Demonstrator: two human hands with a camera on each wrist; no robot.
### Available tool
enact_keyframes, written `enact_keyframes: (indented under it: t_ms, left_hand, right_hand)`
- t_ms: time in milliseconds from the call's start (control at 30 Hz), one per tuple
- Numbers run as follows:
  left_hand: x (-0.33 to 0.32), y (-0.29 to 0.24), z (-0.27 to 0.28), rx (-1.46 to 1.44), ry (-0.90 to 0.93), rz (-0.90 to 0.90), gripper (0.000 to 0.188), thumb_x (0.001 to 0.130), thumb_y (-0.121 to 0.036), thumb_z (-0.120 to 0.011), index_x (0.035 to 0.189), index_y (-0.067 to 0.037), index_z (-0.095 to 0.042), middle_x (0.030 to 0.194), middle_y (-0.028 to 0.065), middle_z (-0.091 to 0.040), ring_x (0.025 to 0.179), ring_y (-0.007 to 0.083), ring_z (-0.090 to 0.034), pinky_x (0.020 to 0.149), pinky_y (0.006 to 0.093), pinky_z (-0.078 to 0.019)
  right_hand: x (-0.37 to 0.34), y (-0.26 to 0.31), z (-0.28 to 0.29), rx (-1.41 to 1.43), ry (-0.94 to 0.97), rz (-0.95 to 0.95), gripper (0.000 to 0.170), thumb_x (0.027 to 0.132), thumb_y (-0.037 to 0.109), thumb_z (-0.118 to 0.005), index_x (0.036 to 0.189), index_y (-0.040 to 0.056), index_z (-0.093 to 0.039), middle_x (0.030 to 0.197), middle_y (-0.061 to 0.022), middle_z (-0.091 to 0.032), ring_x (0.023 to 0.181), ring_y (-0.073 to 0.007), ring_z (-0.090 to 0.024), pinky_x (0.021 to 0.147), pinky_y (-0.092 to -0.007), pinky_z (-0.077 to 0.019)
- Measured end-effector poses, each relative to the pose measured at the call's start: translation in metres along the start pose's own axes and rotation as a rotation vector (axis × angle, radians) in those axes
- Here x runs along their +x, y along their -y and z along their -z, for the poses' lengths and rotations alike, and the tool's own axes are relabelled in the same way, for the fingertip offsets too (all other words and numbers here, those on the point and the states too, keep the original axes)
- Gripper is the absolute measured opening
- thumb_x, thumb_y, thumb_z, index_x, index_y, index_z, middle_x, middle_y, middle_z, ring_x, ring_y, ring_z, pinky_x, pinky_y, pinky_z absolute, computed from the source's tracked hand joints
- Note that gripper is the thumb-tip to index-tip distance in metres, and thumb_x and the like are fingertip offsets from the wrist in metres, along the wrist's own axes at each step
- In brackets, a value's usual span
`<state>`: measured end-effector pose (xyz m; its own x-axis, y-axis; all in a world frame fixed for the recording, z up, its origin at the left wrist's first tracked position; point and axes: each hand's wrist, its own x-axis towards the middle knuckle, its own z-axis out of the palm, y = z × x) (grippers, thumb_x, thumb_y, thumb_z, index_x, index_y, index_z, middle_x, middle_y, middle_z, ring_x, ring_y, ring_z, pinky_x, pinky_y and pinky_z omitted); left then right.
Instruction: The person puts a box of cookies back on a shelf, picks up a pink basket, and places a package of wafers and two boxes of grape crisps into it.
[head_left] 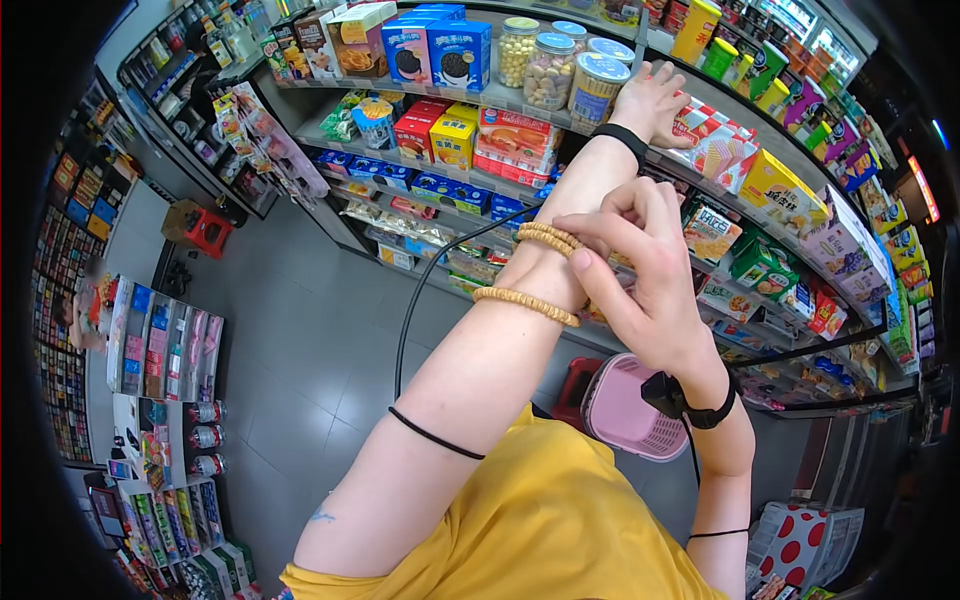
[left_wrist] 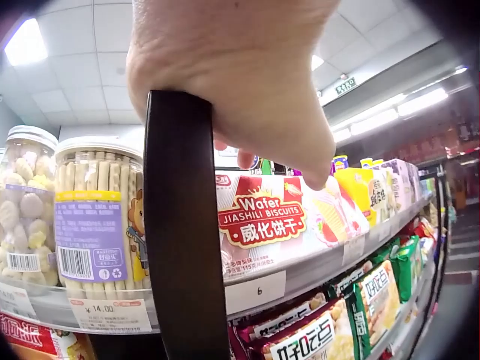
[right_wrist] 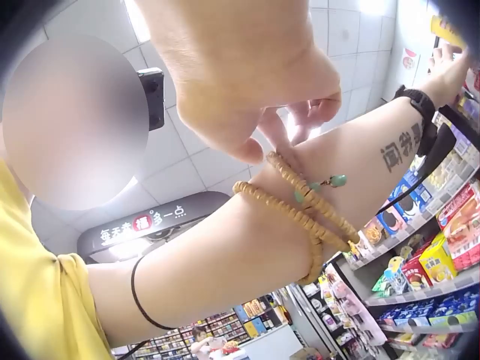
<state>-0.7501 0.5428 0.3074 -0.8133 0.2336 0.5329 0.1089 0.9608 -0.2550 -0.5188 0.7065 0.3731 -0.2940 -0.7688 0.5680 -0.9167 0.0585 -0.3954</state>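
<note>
My left arm stretches out to the shelf, the left hand (head_left: pixel 650 105) spread out with its fingers reaching over a box of wafer biscuits (left_wrist: pixel 262 225). In the left wrist view the hand overlaps the top of that box, beside clear jars of biscuit sticks (left_wrist: pixel 101 217). My right hand (head_left: pixel 650 275) is at the left forearm and pinches a wooden bead bracelet (head_left: pixel 549 238) between thumb and fingers. The beads circle the forearm in two loops, the other one lying nearer the elbow. In the right wrist view, a green bead (right_wrist: pixel 339 181) hangs from the bracelet (right_wrist: pixel 281 206).
Shelves of boxed snacks (head_left: pixel 455 135) run along the front, with chip tubes (head_left: pixel 718 60) behind. A pink basket (head_left: pixel 640 400) stands on the floor below. A black cable (head_left: pixel 405 330) runs beside the left arm. Another display rack (head_left: pixel 170 340) is at the left.
</note>
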Motion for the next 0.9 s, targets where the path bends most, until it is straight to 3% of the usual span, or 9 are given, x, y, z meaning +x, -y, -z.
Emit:
enact_keyframes:
  t_ms: [133,233,367,433,567,633,733,867,900]
  left_hand:
    - [0.003,0.001,0.000,-0.023,-0.014,0.022,0.090,0.080,-0.080,-0.052,0.141,-0.014,-0.054,0.152,0.0112,-0.040,0.147,0.0310,-0.024,0.117,0.0544,-0.0211]
    - [0.003,0.002,-0.001,-0.052,-0.036,0.064,0.090,0.079,-0.080,-0.052,0.140,-0.014,-0.054,0.151,0.0114,-0.040,0.146,0.0307,-0.024,0.116,0.0540,-0.0209]
    - [0.005,0.003,-0.002,-0.180,-0.081,0.149,0.091,0.079,-0.081,-0.052,0.140,-0.013,-0.055,0.151,0.0124,-0.040,0.146,0.0308,-0.024,0.116,0.0543,-0.0213]
    - [0.008,0.005,-0.004,-0.287,-0.112,0.192,0.092,0.079,-0.081,-0.053,0.139,-0.011,-0.055,0.150,0.0141,-0.039,0.146,0.0317,-0.024,0.116,0.0558,-0.0223]
    - [0.009,0.007,-0.008,-0.339,-0.141,0.222,0.093,0.078,-0.080,-0.054,0.139,-0.010,-0.055,0.150,0.0146,-0.039,0.144,0.0321,-0.025,0.116,0.0560,-0.0236]
    - [0.007,0.006,-0.005,-0.350,-0.157,0.228,0.091,0.078,-0.079,-0.057,0.138,-0.011,-0.057,0.150,0.0139,-0.039,0.144,0.0314,-0.026,0.116,0.0561,-0.0225]
    - [0.007,0.006,0.000,-0.373,-0.087,0.244,0.089,0.078,-0.078,-0.058,0.139,-0.013,-0.055,0.153,0.0127,-0.036,0.147,0.0297,-0.024,0.118,0.0571,-0.0196]
    - [0.007,0.007,0.000,-0.364,-0.093,0.230,0.089,0.079,-0.078,-0.058,0.139,-0.012,-0.055,0.152,0.0128,-0.038,0.146,0.0306,-0.025,0.117,0.0586,-0.0202]
    - [0.008,0.008,-0.001,-0.345,-0.088,0.228,0.089,0.079,-0.078,-0.058,0.139,-0.012,-0.055,0.152,0.0129,-0.038,0.146,0.0310,-0.026,0.117,0.0591,-0.0202]
  right_hand:
    - [-0.001,0.012,-0.013,0.150,-0.020,0.032,0.022,0.081,0.012,-0.069,0.099,0.0005,-0.070,0.090,-0.0124,-0.051,0.088,-0.0306,-0.048,0.078,-0.0398,-0.0414]
    - [-0.010,0.027,-0.013,0.168,-0.034,0.051,0.030,0.079,0.010,-0.068,0.106,-0.0009,-0.068,0.092,-0.0131,-0.051,0.088,-0.0291,-0.047,0.077,-0.0392,-0.0410]
    - [-0.034,0.021,-0.017,0.124,-0.203,0.052,0.037,0.080,0.011,-0.065,0.114,-0.0018,-0.064,0.102,-0.0150,-0.054,0.091,-0.0279,-0.050,0.082,-0.0355,-0.0430]
    - [-0.048,0.019,-0.022,0.239,-0.268,-0.112,0.038,0.078,0.010,-0.071,0.113,-0.0014,-0.060,0.105,-0.0167,-0.055,0.097,-0.0331,-0.052,0.086,-0.0394,-0.0444]
    - [-0.067,0.006,-0.036,0.313,-0.136,-0.178,0.046,0.077,0.016,-0.078,0.114,0.0000,-0.055,0.106,-0.0169,-0.056,0.098,-0.0322,-0.054,0.087,-0.0391,-0.0454]
    - [-0.072,0.007,-0.043,0.272,-0.179,-0.159,0.050,0.077,0.016,-0.078,0.117,0.0003,-0.053,0.109,-0.0169,-0.056,0.101,-0.0314,-0.055,0.087,-0.0385,-0.0463]
    - [-0.083,0.007,-0.051,0.540,-0.171,-0.246,0.052,0.078,0.017,-0.077,0.121,0.0007,-0.052,0.114,-0.0171,-0.055,0.106,-0.0311,-0.055,0.088,-0.0386,-0.0470]
    - [-0.087,0.012,-0.030,0.449,-0.218,-0.262,0.050,0.081,0.020,-0.075,0.122,0.0011,-0.053,0.117,-0.0160,-0.056,0.110,-0.0300,-0.055,0.087,-0.0391,-0.0472]
    - [-0.090,0.014,-0.019,0.604,-0.206,-0.210,0.049,0.083,0.024,-0.073,0.121,0.0005,-0.054,0.119,-0.0170,-0.057,0.110,-0.0301,-0.055,0.087,-0.0398,-0.0472]
